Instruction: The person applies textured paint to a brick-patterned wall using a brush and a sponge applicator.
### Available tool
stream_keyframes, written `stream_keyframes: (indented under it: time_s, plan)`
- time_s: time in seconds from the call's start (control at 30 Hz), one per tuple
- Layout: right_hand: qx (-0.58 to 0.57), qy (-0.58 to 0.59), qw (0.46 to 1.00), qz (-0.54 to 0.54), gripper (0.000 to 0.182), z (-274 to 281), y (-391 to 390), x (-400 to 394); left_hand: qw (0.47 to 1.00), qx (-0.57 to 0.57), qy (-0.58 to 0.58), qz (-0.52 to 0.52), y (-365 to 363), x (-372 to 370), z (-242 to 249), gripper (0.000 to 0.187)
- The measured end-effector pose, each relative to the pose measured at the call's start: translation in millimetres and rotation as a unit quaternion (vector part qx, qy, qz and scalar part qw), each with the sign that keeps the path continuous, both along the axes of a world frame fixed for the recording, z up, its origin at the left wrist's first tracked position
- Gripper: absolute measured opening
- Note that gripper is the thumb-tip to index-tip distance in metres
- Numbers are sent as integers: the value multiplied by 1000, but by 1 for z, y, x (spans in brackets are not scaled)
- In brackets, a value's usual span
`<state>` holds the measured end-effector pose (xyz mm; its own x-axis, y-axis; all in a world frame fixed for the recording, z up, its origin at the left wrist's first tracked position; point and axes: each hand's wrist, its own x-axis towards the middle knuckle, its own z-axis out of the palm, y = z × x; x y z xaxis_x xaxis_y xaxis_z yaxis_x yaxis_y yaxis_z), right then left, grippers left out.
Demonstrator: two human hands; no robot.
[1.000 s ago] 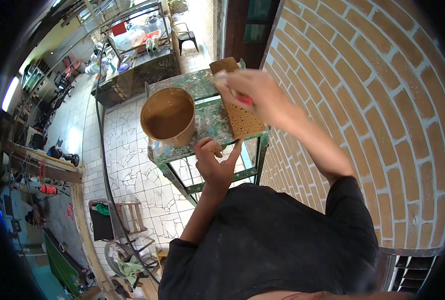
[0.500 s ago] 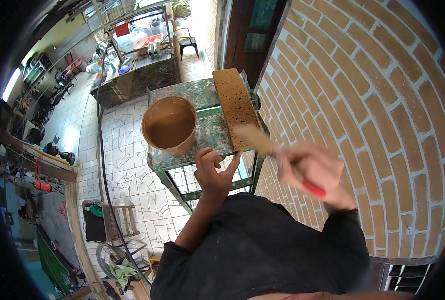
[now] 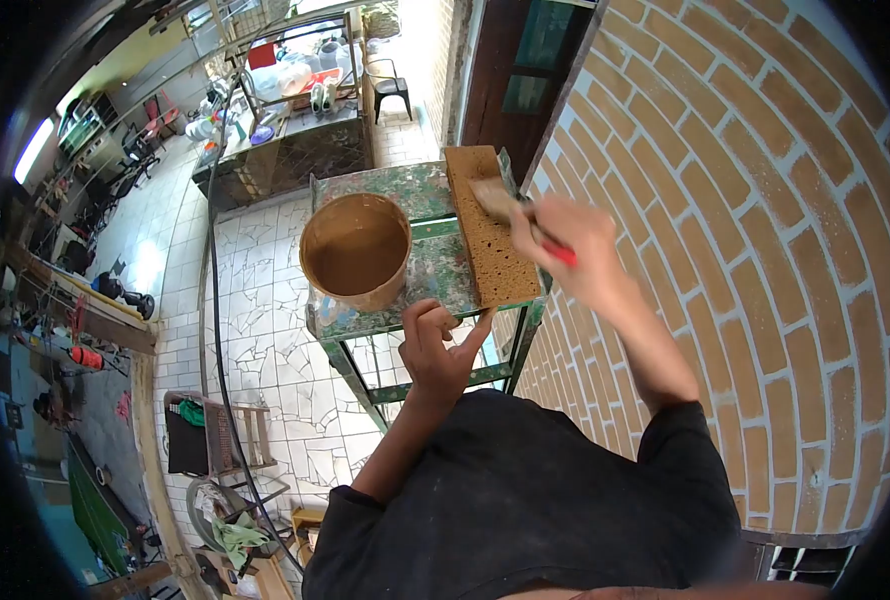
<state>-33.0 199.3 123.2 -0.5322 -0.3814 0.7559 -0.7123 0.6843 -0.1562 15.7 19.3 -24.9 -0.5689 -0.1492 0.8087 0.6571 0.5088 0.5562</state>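
Observation:
My right hand (image 3: 570, 240) grips a paintbrush with a red-tipped handle. The brush's bristles (image 3: 493, 198) lie on the far half of a long brown slab (image 3: 505, 268), whose top is pitted with small dark holes. My left hand (image 3: 435, 350) is at the slab's near end, thumb stretched out to touch its edge, the other fingers bent and apart, holding nothing. Left of the slab stands a round bucket (image 3: 357, 292) with brown liquid inside. Bucket and slab both rest on a paint-spotted green platform (image 3: 435, 265).
A brick-patterned wall (image 3: 765, 300) rises close on the right. A dark cable (image 3: 215, 300) hangs down at the left. Beyond the platform are a cluttered counter (image 3: 295, 160) and a black chair (image 3: 390, 88). A wooden chair (image 3: 225, 440) stands on the tiled floor lower left.
My right hand has moved the brush away from me, from the slab's near end to its far half. The slab's surface looks smoother and wetter there. My left hand stays at the near end.

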Motion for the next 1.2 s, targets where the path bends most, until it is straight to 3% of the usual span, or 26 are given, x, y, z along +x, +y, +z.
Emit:
stream_keyframes:
  time_s: [0.17,0.3,0.37,0.4,0.53,0.6,0.67,0.77,0.83,1.03,1.2]
  plan:
    - [18,-25,998,54,40,-1,8,85,1000,-6,-14,-16,0,2,3,48]
    - [-1,-63,997,39,34,10,24,122,999,8,-39,-30,3,4,5,52]
    - [-227,-145,963,12,31,4,35,129,999,2,-34,-26,3,4,7,52]
    - [-361,-170,917,-20,28,10,25,129,999,-2,-25,-24,3,4,9,51]
    - [-464,-157,871,-38,25,20,21,90,999,12,-37,-29,2,5,8,51]
    - [-368,-109,920,-78,26,20,15,62,999,13,-35,-29,3,4,7,51]
    - [-191,-59,970,-137,26,19,13,31,999,14,-33,-30,3,5,7,51]
    - [-148,-21,985,-82,28,28,-8,-22,999,17,-36,-31,3,5,6,51]
    - [-37,-26,999,-8,27,22,-10,-52,998,15,-49,-21,4,6,7,51]
    - [96,-86,987,93,22,16,-12,-26,1000,-6,-5,-3,2,1,3,48]
    - [66,-10,989,128,21,0,-10,50,1000,-8,-22,-4,2,2,-2,47]
